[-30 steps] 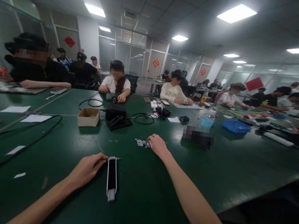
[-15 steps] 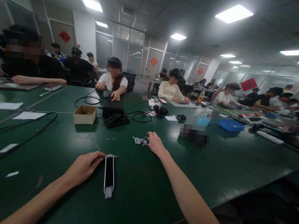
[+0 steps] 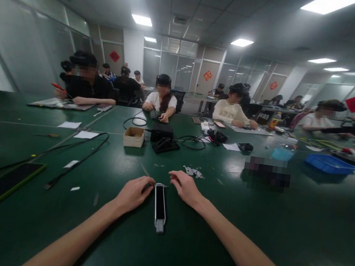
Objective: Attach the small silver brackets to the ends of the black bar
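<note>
A long, narrow device with a black face and white frame (image 3: pixel 160 204) lies on the green table, with a grey piece at its near end. My left hand (image 3: pixel 134 192) is closed, its thumb and fingertips at the device's far left corner. A small thin piece sticks out to the right of that far end. My right hand (image 3: pixel 187 189) hovers just beyond the device on the right, fingers bent together in a pinch; whatever they hold is too small to make out. Behind it lies a pile of small metal parts (image 3: pixel 193 172).
Farther back stand an open cardboard box (image 3: pixel 133 138), a black box (image 3: pixel 162 133) with cables, and a blue tray (image 3: pixel 330 164). To the left lie a black cable (image 3: pixel 77 161) and a green-edged black mat (image 3: pixel 1 187). Co-workers sit across the table.
My right hand has drawn back from the metal parts toward the device. My left hand stays at the device's far end. The camera view has turned left, so everything appears farther right.
</note>
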The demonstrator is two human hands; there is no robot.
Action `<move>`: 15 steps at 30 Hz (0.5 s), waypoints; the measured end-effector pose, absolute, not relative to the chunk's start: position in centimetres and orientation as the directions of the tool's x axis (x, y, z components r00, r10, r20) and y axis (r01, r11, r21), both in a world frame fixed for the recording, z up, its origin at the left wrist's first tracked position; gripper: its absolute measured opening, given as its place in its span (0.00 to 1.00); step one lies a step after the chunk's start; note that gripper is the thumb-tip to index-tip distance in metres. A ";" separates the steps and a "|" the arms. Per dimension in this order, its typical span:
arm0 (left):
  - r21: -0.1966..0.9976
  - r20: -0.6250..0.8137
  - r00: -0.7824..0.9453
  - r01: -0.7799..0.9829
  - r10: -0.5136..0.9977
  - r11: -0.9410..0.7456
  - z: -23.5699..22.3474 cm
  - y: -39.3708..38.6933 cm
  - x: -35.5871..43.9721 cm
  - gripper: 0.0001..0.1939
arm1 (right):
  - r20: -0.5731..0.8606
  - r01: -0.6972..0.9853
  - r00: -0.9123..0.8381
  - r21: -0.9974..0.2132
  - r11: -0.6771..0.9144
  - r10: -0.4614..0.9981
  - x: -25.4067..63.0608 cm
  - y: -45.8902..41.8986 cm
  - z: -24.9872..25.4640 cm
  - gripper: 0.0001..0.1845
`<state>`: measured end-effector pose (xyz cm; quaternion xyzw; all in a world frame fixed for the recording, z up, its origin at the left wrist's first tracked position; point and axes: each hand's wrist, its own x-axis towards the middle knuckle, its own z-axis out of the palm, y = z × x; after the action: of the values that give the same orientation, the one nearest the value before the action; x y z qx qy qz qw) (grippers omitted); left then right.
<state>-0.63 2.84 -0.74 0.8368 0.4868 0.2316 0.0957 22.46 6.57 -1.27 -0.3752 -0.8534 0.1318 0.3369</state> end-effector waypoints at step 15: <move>0.378 0.268 0.427 0.778 0.863 -0.502 -0.6 2.5 -0.5 0.10 | 0.380 0.409 -0.572 -0.637 0.654 0.727 22.5 5.9 -1.9 0.16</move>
<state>-0.51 2.52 -0.61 0.8390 0.4890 0.2172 0.0987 22.53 5.88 -1.94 -0.3337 -0.8510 0.2486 0.3206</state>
